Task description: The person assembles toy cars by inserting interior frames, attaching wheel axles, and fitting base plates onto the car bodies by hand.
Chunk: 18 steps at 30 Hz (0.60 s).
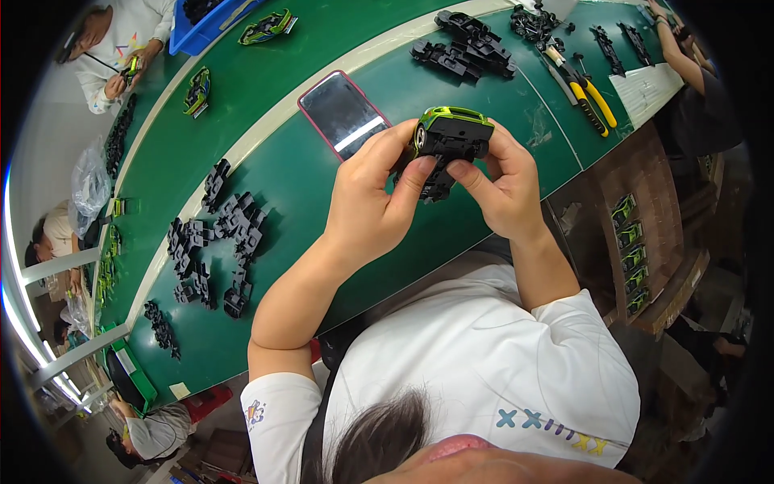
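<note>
Between my two hands, above the green table, I hold a toy car [455, 133] with a bright green body and a black underside turned toward me. My left hand [375, 185] is closed on its left side, thumb pressed against the black parts. My right hand [504, 181] grips the other side, its thumb also on the underside. Black plastic parts show below the car between my thumbs; whether they are joined to it I cannot tell. Just beyond my left hand lies a phone [339, 113] with a red edge.
Black plastic parts [238, 226] lie in a loose pile at left, with more black parts [463, 48] at the far side. Yellow-handled pliers [597, 105] rest at right. Green car bodies [266, 28] sit across the pale strip. A box of green cars [633, 250] stands at right. Other people work around.
</note>
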### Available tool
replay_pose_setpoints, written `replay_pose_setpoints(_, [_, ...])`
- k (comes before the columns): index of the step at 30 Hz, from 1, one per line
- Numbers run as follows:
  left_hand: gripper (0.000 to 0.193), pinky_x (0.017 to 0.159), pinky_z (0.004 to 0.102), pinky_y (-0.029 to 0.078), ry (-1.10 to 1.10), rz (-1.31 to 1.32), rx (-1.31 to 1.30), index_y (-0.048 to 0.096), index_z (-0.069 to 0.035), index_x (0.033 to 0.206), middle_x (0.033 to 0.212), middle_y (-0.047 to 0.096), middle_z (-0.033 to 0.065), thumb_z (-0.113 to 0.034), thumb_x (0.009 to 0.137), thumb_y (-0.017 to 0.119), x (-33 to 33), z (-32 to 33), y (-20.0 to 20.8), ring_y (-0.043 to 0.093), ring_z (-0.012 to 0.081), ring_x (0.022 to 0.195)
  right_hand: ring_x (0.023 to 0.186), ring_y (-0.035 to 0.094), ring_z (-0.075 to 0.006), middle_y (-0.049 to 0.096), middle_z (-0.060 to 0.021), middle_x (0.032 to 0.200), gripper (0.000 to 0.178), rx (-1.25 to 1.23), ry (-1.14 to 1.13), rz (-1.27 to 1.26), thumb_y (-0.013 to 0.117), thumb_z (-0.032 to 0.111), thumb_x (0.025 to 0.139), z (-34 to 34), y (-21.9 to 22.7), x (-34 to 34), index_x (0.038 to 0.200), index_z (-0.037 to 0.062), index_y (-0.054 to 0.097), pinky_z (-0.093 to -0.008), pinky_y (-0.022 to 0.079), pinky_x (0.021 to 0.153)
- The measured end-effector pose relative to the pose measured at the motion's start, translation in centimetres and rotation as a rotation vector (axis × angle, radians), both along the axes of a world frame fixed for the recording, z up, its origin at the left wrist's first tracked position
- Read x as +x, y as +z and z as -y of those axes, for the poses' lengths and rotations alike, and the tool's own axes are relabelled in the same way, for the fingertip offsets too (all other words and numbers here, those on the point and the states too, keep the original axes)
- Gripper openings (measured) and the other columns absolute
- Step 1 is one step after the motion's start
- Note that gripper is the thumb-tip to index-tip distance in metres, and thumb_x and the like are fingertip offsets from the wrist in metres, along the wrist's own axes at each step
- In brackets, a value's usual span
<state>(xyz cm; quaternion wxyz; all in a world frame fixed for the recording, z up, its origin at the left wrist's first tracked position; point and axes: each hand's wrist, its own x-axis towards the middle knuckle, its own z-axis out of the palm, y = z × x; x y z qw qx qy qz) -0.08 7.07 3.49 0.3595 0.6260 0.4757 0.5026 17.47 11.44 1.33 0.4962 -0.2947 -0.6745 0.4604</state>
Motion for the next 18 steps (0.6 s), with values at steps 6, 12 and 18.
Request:
replay_pose_setpoints(6, [0.032, 0.075, 0.0306, 0.052, 0.061, 0.016, 0.051, 0.059, 0.002, 0.119, 0.095, 0.065, 0.0144, -0.005, 0.089, 0.063, 0.3, 0.0, -0.8, 0.066, 0.0228, 0.081, 0.083, 0.063, -0.0187, 0.063, -0.0093, 0.094, 0.029, 0.034, -0.109, -0.002, 0.074, 0.009, 0.080, 0.5, -0.1, -0.8, 0.104, -0.0024, 0.065, -0.0281, 0.051, 0.077])
replay_pose_setpoints(12, [0.030, 0.076, 0.0292, 0.053, 0.057, 0.043, -0.061, 0.059, 0.003, 0.120, 0.093, 0.065, 0.0119, -0.005, 0.090, 0.062, 0.2, 0.0, -0.3, 0.067, 0.0193, 0.082, 0.083, 0.063, -0.0166, 0.063, -0.0082, 0.092, 0.029, -0.044, -0.037, -0.042, 0.075, 0.008, 0.079, -0.3, -0.3, -0.6, 0.104, -0.0026, 0.065, -0.0279, 0.052, 0.078])
replay_pose_setpoints(18, [0.034, 0.078, 0.0287, 0.055, -0.066, 0.301, -0.209, 0.053, 0.004, 0.125, 0.100, 0.066, 0.0100, -0.008, 0.094, 0.059, -0.2, -0.3, 0.2, 0.066, 0.0149, 0.090, 0.086, 0.064, -0.0152, 0.064, -0.0071, 0.094, 0.031, -0.175, 0.019, -0.127, 0.076, 0.011, 0.080, -0.4, -0.1, -0.6, 0.106, -0.0026, 0.065, -0.0279, 0.052, 0.080])
